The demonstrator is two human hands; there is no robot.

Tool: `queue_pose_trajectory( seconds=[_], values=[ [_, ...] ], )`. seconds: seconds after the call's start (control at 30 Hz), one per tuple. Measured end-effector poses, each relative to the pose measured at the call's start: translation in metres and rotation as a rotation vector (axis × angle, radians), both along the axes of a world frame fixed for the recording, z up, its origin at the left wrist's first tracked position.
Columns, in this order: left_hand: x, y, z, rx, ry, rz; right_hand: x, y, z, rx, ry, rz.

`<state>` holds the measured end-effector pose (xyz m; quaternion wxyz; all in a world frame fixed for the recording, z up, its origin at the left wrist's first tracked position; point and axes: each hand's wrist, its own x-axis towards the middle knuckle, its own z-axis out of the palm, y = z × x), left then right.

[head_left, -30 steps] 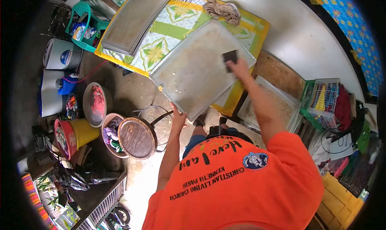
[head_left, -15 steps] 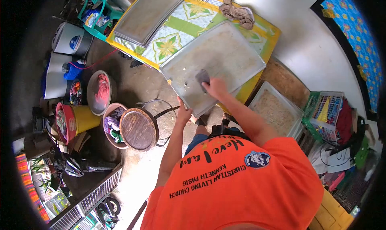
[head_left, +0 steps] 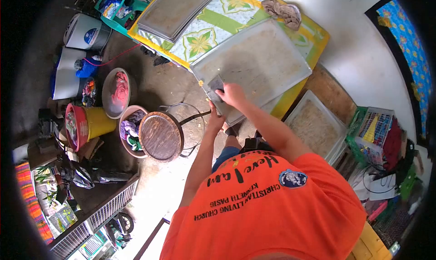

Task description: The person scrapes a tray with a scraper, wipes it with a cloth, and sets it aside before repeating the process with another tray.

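Observation:
A large shallow metal tray [head_left: 268, 55] lies tilted across the front of the covered table, its near left corner jutting past the table edge. My right hand [head_left: 233, 95] is closed around a flat, dark grey scraper [head_left: 216, 84], which rests on the tray near its left edge. Gripping the tray's near left edge is my left hand [head_left: 215, 120], with some of its fingers hidden. Small pale crumbs cling to the tray's left rim by the scraper.
Stacked trays [head_left: 177, 10] and a crumpled brown cloth [head_left: 282, 11] lie on the table [head_left: 218, 21]. More trays [head_left: 315, 123] sit to the right beside a plastic basket [head_left: 374, 128]. A round wooden stool [head_left: 160, 136] and basins with clothes [head_left: 119, 94] stand at left.
My right hand has moved the scraper left across the tray to its left edge. My left hand stays on the tray's edge. The whole view has shifted slightly.

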<state>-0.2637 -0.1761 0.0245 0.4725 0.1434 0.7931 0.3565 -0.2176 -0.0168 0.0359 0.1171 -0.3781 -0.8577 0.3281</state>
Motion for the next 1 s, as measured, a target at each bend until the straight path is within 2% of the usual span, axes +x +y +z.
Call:
queue_pose_trajectory(
  seconds=[0.07,0.1,0.13,0.2,0.23,0.3,0.33,0.37,0.4,0.47,0.57,0.63,0.67,0.7,0.77,0.8,0.83,0.9,0.97,1.0],
  values=[
    [-0.001,-0.004,0.009,-0.034,-0.046,0.002,0.016,0.025,0.026,-0.126,-0.031,-0.025],
    [0.000,-0.004,0.012,-0.045,-0.071,0.007,0.034,0.049,0.033,-0.175,-0.105,-0.145],
    [0.005,-0.007,0.011,-0.012,-0.047,0.053,0.058,0.073,0.026,-0.049,-0.001,-0.312],
    [0.003,-0.007,0.008,-0.034,-0.023,-0.042,0.119,0.129,0.029,-0.093,0.050,-0.492],
    [0.003,-0.007,0.006,-0.044,-0.011,-0.091,0.148,0.143,0.033,-0.099,-0.021,-0.583],
    [0.002,-0.016,-0.031,0.061,0.105,-0.102,0.178,0.140,-0.009,-0.110,-0.015,-0.494],
    [0.000,-0.015,-0.039,0.084,0.128,-0.100,0.174,0.118,-0.012,-0.134,-0.037,-0.476],
    [-0.001,-0.014,-0.046,0.106,0.152,-0.098,0.149,0.088,0.008,-0.306,-0.140,-0.396],
    [-0.002,-0.015,-0.048,0.089,0.135,-0.090,0.124,0.046,0.040,-0.223,-0.071,-0.301],
    [0.006,-0.010,-0.012,0.021,-0.033,-0.004,0.087,0.010,0.003,-0.003,-0.244,-0.150],
    [0.002,-0.011,0.008,0.013,-0.179,0.008,0.081,0.026,0.023,0.010,-0.215,-0.149],
    [0.007,-0.013,0.021,0.092,-0.216,0.069,0.111,0.079,0.029,-0.121,-0.156,-0.453],
    [0.010,-0.015,0.024,0.130,-0.237,0.105,0.145,0.122,0.000,-0.136,-0.061,-0.537],
    [0.011,-0.017,0.023,0.137,-0.244,0.105,0.158,0.140,0.007,-0.151,0.031,-0.618],
    [0.011,-0.014,0.020,0.162,-0.257,0.098,0.157,0.130,0.000,-0.143,-0.070,-0.559],
    [0.010,-0.010,0.023,0.152,-0.244,0.099,0.144,0.114,0.023,-0.133,-0.119,-0.533],
    [0.010,-0.009,0.028,0.138,-0.234,0.102,0.120,0.087,0.049,-0.388,-0.072,-0.446],
    [0.014,-0.010,0.031,0.122,-0.231,0.103,0.083,0.031,0.011,0.000,-0.220,-0.181],
    [0.012,-0.010,0.030,0.122,-0.229,0.096,0.066,0.003,0.011,-0.029,-0.192,0.052],
    [0.008,-0.014,0.018,0.114,-0.264,0.056,0.070,0.013,0.013,-0.059,-0.156,-0.064]
  ],
)
